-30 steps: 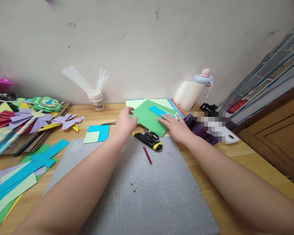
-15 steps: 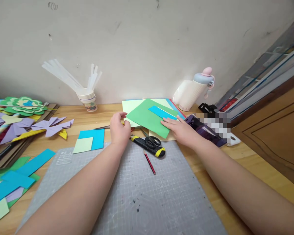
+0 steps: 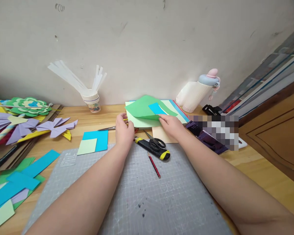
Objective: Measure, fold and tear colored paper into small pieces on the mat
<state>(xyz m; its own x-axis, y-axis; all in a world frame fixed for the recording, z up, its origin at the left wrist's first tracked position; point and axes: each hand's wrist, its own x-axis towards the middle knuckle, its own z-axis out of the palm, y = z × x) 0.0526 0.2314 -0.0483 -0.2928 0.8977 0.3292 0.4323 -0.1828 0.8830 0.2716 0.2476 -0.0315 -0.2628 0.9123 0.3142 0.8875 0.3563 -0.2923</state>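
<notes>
My right hand (image 3: 171, 125) pinches the near edge of a green sheet of paper (image 3: 140, 106), which bends upward off a stack of coloured paper (image 3: 143, 122). On the green sheet lies a blue paper strip (image 3: 156, 108), bent along with it. My left hand (image 3: 124, 130) is at the stack's left corner, thumb and fingers curved but apart; whether it touches the paper I cannot tell. Between my hands lie a black and yellow utility knife (image 3: 153, 148), black scissors (image 3: 157, 143) and a red pencil (image 3: 154, 166).
A grey cutting mat (image 3: 147, 195) covers the front. Left are blue and pale green squares (image 3: 101, 138), paper strips (image 3: 26, 182) and purple paper flowers (image 3: 54, 127). Behind stand a paper cup (image 3: 91, 102) with white straws and a bottle (image 3: 199, 94). A phone (image 3: 208, 137) lies right.
My right hand has moved left from lying flat on the papers to pinching the green sheet, whose near corner has lifted and curled. My left hand has stayed beside the stack.
</notes>
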